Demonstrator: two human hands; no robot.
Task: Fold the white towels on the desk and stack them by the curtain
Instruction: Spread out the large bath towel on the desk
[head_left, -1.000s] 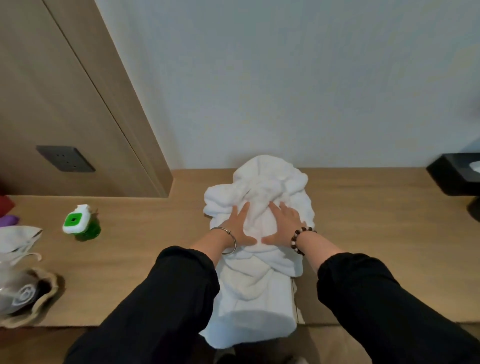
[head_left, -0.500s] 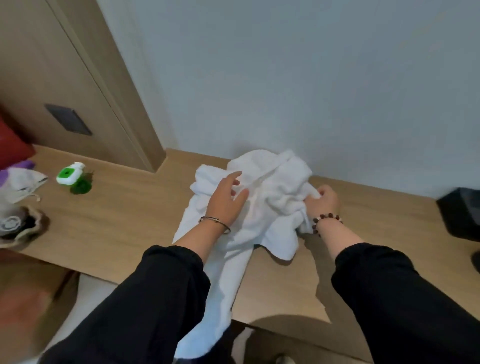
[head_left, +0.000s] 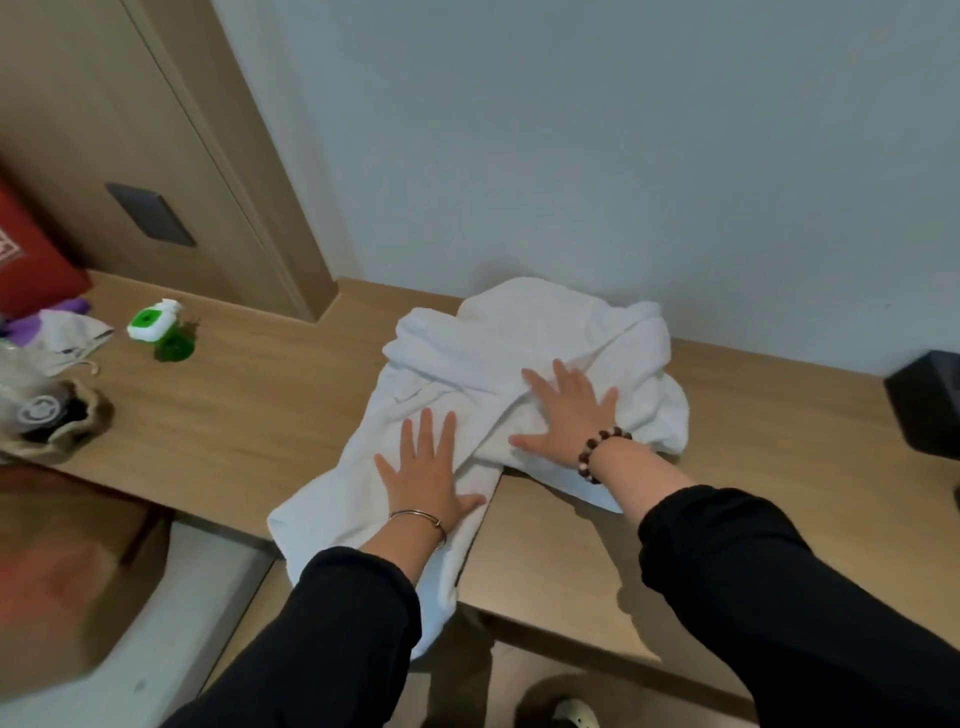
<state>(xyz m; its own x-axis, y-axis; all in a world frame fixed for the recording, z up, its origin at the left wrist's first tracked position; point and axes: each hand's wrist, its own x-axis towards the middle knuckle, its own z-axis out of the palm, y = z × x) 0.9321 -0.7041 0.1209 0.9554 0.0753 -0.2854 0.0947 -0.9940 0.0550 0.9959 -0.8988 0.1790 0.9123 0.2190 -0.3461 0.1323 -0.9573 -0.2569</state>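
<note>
A rumpled white towel (head_left: 519, 353) lies on the wooden desk (head_left: 753, 467) against the pale wall, one end hanging over the desk's front edge. My left hand (head_left: 428, 470) presses flat on the towel's near part, fingers spread and straight. My right hand (head_left: 566, 410) lies flat on the bunched middle of the towel, fingers spread too. Neither hand grips the cloth. No curtain is in view.
A green-capped bottle (head_left: 156, 327) stands on the desk at the left. Beyond it are a cloth pouch (head_left: 57, 415), a white bag (head_left: 72, 335) and a red cushion (head_left: 31, 260). A black box (head_left: 924, 400) sits at the right edge. A wood panel (head_left: 156, 156) carries a dark socket plate.
My right hand has let go of the towel's right side and now lies flat on it. My left hand moved nearer and flattened. The towel is spread wider to the left.
</note>
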